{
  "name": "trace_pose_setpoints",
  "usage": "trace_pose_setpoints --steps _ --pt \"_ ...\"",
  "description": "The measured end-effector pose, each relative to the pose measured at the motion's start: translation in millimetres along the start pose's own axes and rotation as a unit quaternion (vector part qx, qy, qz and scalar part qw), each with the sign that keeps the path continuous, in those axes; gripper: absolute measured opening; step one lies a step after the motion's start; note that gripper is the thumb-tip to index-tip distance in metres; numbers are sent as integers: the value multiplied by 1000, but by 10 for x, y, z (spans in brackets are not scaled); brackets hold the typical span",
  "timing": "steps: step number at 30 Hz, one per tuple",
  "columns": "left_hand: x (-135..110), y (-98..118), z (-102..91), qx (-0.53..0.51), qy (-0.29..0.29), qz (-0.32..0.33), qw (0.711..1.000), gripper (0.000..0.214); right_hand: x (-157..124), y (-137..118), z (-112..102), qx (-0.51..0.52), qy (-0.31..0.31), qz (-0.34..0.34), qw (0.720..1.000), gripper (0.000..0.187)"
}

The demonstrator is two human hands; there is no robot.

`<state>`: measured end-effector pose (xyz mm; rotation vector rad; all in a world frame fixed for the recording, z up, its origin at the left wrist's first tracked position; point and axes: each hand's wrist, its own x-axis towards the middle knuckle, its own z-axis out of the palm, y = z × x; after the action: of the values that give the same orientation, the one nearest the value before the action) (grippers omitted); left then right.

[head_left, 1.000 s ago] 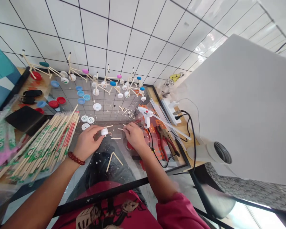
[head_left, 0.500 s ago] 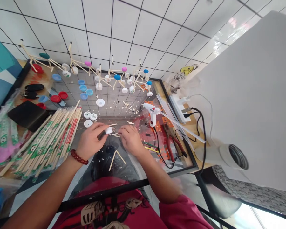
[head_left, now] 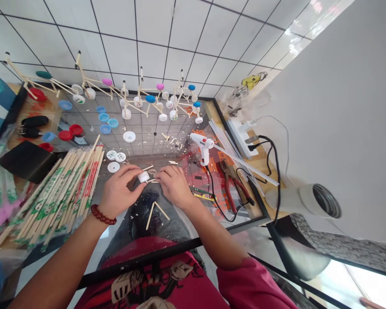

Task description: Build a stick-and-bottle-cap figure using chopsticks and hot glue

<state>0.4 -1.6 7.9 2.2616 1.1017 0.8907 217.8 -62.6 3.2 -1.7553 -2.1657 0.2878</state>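
The desk has a see-through top in a black frame. Along its far edge stands a row of stick models with coloured caps. Red caps and light blue caps lie towards the far left corner, with white caps nearer the middle. Wrapped chopsticks spread by the left edge, beside a black box. Two short sticks form a V towards the near edge. A glue gun and pliers lie towards the right edge.
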Motion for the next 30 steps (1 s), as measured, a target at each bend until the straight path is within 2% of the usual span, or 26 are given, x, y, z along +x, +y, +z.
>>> trace_pose_setpoints --steps 11,20,30 --pt "2 52 55 27 24 17 999 18 6 6 -10 11 -12 8 1000 20" --pt "-8 52 27 38 15 51 998 27 2 4 14 8 -8 -1 1000 22" --pt "-18 11 53 55 32 75 995 27 16 -5 77 -3 6 -12 1000 16"
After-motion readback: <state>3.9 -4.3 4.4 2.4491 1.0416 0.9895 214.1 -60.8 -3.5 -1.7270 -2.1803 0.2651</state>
